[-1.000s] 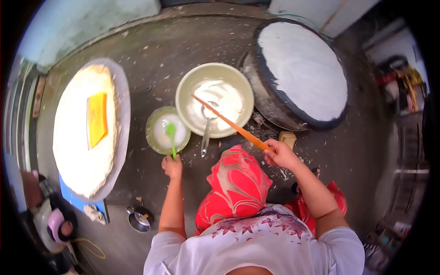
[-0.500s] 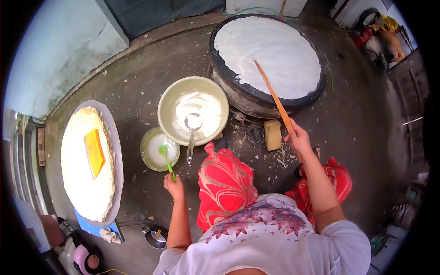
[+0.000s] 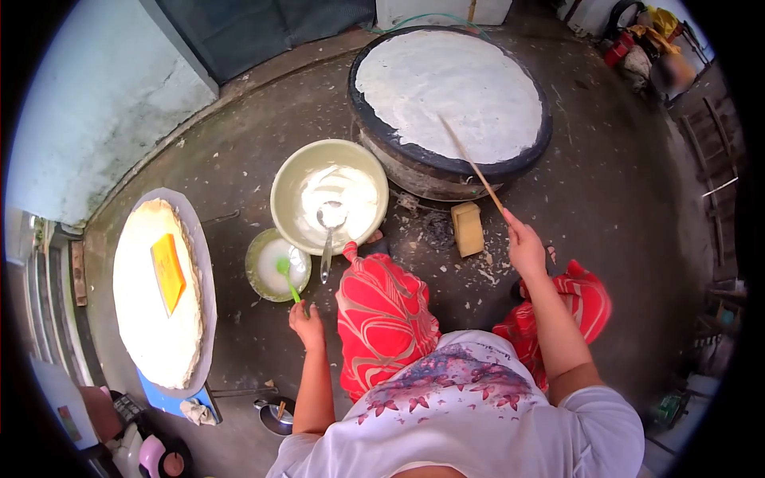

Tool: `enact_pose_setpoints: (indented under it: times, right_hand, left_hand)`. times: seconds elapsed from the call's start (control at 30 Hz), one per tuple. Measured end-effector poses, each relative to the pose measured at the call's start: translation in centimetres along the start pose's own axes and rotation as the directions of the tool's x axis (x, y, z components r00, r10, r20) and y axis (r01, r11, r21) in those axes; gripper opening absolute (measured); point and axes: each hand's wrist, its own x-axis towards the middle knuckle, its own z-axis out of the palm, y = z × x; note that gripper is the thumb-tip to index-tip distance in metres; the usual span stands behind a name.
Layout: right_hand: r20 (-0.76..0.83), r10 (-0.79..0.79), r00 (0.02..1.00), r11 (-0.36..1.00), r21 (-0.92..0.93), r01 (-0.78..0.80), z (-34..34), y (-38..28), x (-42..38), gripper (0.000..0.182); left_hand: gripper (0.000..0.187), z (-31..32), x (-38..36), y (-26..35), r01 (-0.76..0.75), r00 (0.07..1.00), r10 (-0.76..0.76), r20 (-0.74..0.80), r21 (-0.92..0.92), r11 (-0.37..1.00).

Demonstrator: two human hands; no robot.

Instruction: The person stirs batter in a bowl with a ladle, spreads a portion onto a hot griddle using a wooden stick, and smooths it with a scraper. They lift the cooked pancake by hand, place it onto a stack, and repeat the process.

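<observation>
My right hand [image 3: 526, 245] is closed around the end of a long, thin wooden spatula [image 3: 472, 163]. Its far tip lies over the white batter sheet [image 3: 446, 88], which is spread across a large round black griddle [image 3: 544, 131]. With my left hand [image 3: 307, 325] I grip the handle of a green plastic spoon [image 3: 292, 280]; its bowl rests in a small basin [image 3: 253, 275] of thin whitish liquid. Beside that stands a larger cream basin [image 3: 280, 187] of thick white batter, with a metal ladle [image 3: 327, 247] leaning over its near rim.
At left, a stack of pale flat sheets [image 3: 151, 319] lies on a round board, with an orange scraper [image 3: 168, 275] on top. A yellowish block [image 3: 468, 229] stands before the griddle among scattered crumbs. A small pan [image 3: 275, 414] sits on the floor at lower left.
The wooden spatula has turned from showing its broad face to nearly edge-on, its tip still over the sheet. My left hand stays on the green spoon. The whole view has shifted slightly.
</observation>
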Motion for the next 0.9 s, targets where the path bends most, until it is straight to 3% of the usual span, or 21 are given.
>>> enact_pose_setpoints:
  times: [0.13,0.33,0.4,0.43,0.5,0.53,0.6,0.73,0.8,0.83,0.87,0.9]
  right_hand:
    - [0.066,-0.016,0.998,1.000,-0.007,0.017,1.8,-2.8,2.3,0.035]
    - [0.098,-0.058,0.993,0.986,0.162,0.041,2.7,-1.9,3.1,0.034]
    - [0.256,0.086,0.963,0.873,0.445,-0.197,2.9,-1.0,2.9,0.033]
    - [0.257,0.086,0.963,0.874,0.445,-0.197,2.8,-0.9,2.5,0.033]
    - [0.024,0.088,0.996,0.978,0.188,-0.091,2.4,-1.0,1.9,0.037]
    - [0.030,0.088,0.996,0.978,0.187,-0.092,2.2,-1.3,1.8,0.037]
    - [0.015,-0.060,0.998,0.994,-0.089,0.061,2.0,-2.4,1.7,0.035]
    - [0.080,-0.090,0.993,0.987,-0.128,0.100,3.0,-4.0,2.9,0.037]
    - [0.141,-0.244,0.959,0.901,0.398,0.171,5.0,-3.6,3.8,0.036]
    - [0.358,-0.104,0.928,0.876,0.475,-0.085,4.7,-5.4,3.6,0.036]
    - [0.373,-0.116,0.921,0.875,0.478,-0.083,5.8,-6.2,3.5,0.036]
    - [0.435,-0.071,0.898,0.814,0.545,-0.199,7.3,-6.8,3.4,0.035]
  left_hand:
    - [0.031,-0.4,-0.6,0.0,-0.010,1.000,0.009,-0.009,-0.013,1.000]
    - [0.030,-0.4,-1.3,-0.4,-0.009,1.000,0.009,-0.019,0.001,1.000]
    - [0.030,-0.2,-1.3,-0.8,0.002,1.000,-0.002,-0.017,0.004,1.000]
    - [0.030,-0.2,-1.2,-0.7,0.002,1.000,-0.002,-0.017,0.004,1.000]
    - [0.030,-0.5,-1.2,-0.6,0.023,1.000,-0.023,0.009,-0.050,0.998]
    - [0.030,-0.6,-1.3,-0.4,0.028,1.000,-0.028,0.010,-0.046,0.999]
    - [0.029,-0.8,-1.2,0.0,0.010,1.000,-0.009,0.024,-0.047,0.999]
    - [0.030,-0.5,-0.7,0.5,0.006,0.999,-0.003,0.048,-0.061,0.998]
    - [0.030,-0.4,-0.5,1.1,0.008,1.000,-0.006,0.023,-0.110,0.994]
    - [0.030,-0.6,-0.6,1.6,0.020,1.000,-0.018,0.014,-0.104,0.994]
    - [0.030,-1.1,-0.7,2.3,-0.001,1.000,0.003,0.018,-0.133,0.991]
    - [0.031,-1.7,-0.8,3.0,-0.021,1.000,0.024,0.017,-0.162,0.987]
